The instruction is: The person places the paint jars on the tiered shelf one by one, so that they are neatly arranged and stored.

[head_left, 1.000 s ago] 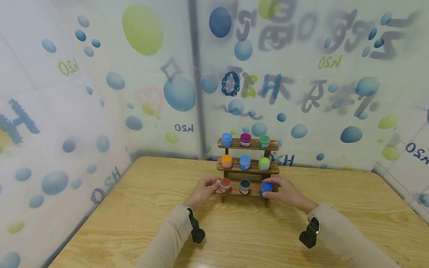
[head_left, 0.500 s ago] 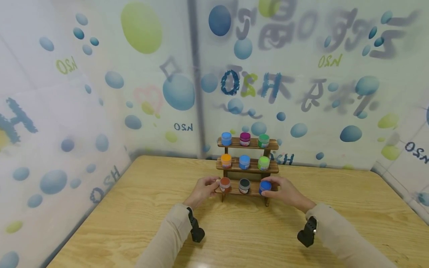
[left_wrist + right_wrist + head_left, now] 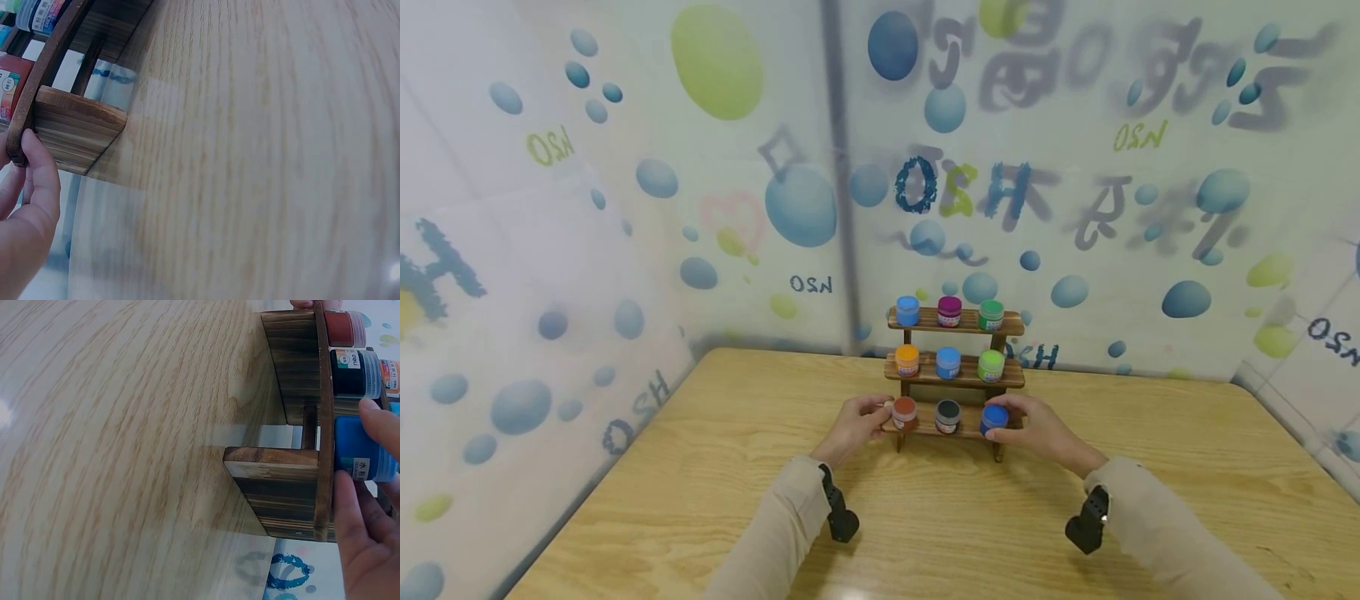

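A three-tier wooden display rack [image 3: 955, 383] holds small paint jars, three to a tier. My right hand [image 3: 1037, 429] grips the blue paint jar [image 3: 993, 420] at the right end of the lowest tier. In the right wrist view, thumb and fingers lie on opposite sides of this jar [image 3: 359, 447], whose base is right at the board. My left hand [image 3: 854, 427] pinches the left end of the lowest board [image 3: 28, 112], beside the red-brown jar [image 3: 904, 413]. A black jar [image 3: 947, 416] stands between them on that tier.
Orange [image 3: 907, 360], light blue [image 3: 947, 362] and light green [image 3: 991, 365] jars stand on the middle tier. Light blue, purple [image 3: 949, 311] and green jars are on top. Behind the wooden table [image 3: 760, 467] hangs a bubble-patterned curtain [image 3: 737, 208].
My right hand and the blue jar have shifted very slightly left, towards the black jar. The left hand keeps its pinch on the rack's end.
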Motion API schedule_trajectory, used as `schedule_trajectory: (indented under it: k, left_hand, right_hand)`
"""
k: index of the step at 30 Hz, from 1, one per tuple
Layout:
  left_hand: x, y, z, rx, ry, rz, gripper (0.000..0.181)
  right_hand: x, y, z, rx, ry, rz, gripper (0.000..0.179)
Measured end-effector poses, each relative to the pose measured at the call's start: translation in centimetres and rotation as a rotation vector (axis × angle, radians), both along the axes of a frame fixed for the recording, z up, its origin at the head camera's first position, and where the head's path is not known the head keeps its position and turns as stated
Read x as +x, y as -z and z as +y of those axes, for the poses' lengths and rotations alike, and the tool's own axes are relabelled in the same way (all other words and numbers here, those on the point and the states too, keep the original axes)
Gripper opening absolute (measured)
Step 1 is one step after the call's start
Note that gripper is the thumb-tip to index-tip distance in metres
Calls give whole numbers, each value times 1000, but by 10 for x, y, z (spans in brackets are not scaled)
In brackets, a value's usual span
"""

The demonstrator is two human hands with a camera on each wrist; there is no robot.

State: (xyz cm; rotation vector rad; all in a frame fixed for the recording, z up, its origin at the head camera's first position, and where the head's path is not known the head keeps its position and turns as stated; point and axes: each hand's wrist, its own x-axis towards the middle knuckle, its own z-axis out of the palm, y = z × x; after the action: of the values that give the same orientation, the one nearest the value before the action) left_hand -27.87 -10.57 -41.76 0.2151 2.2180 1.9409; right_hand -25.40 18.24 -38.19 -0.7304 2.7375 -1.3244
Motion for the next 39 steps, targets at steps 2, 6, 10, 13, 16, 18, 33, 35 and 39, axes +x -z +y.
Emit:
schedule_trajectory:
  k: [2, 6, 10, 13, 16, 18, 33, 35, 39]
  left_hand:
    - [1, 0, 0, 0, 0, 2, 36]
    - [1, -1, 0, 10, -3, -3, 36]
    - [1, 0, 0, 0, -9, -1, 35]
    - [1, 0, 0, -11, -15, 0, 35]
    - [1, 0, 1, -6, -15, -9, 35]
    - [0, 0, 1, -3, -10, -12, 36]
    - [-2, 0, 1, -4, -9, -11, 35]
    - [-2, 0, 1, -3, -11, -19, 35]
    - [-3, 0, 0, -7, -4, -7, 34]
  right_hand:
    - [0, 1, 1, 2, 2, 0, 43]
    - [0, 2, 1, -7, 4, -3, 45]
    - [0, 3, 1, -10, 5, 1, 45]
    - [-1, 4, 1, -4, 13, 5, 44]
    - [-1, 5, 1, 2, 28, 3, 44]
    - [-1, 5, 1, 2, 31, 2, 44]
    - [3, 3, 4, -42, -11, 72, 47]
    - [5, 1, 6, -46, -33, 88, 48]
    - [6, -1, 11, -19, -12, 33, 51]
